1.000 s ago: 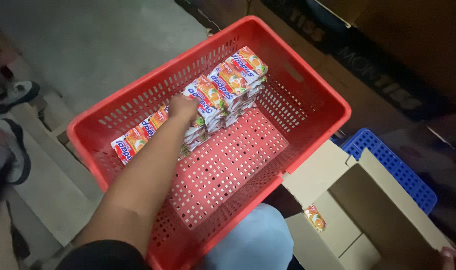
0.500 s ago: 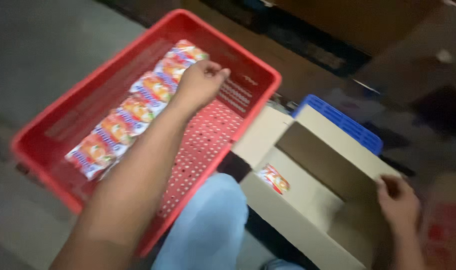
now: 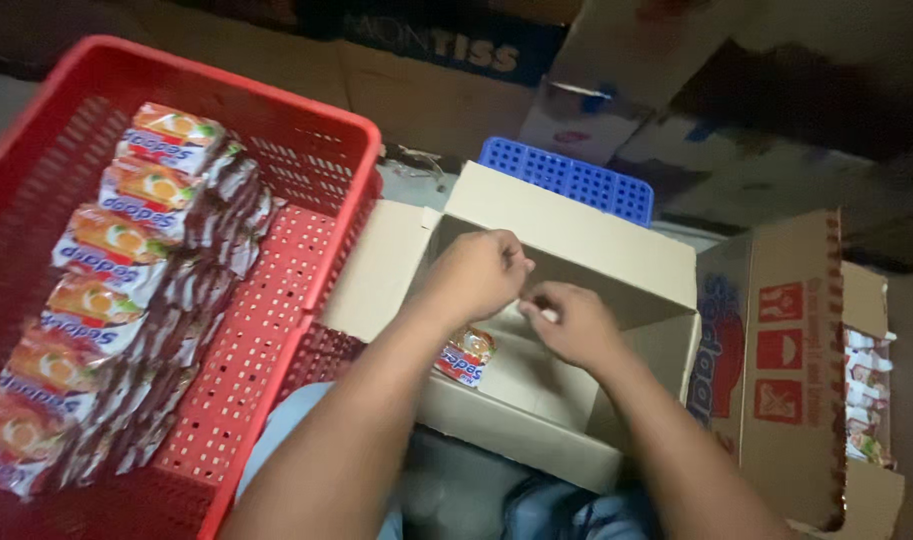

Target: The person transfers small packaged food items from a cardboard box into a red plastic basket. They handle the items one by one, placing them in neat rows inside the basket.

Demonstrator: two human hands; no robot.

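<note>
Left hand [image 3: 476, 272] has moved from the red crate [image 3: 306, 300] to the open carton [image 3: 576, 240]; both hands' fingers curled, right hand [image 3: 574, 322] alongside, grasp indeterminate.

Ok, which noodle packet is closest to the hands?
The lone packet lying inside the open cardboard box, just below the left hand. All the others are stacked in the red crate.

The open cardboard box [image 3: 566, 330] stands at the centre, its flaps folded outward. One flap lies flat toward nine o'clock and touches the red basket. The inside is nearly empty. One noodle packet [image 3: 465, 357] lies flat on the bottom, at seven o'clock from the box's middle. It is orange and white with a blue edge, and an arm partly covers it.
</note>
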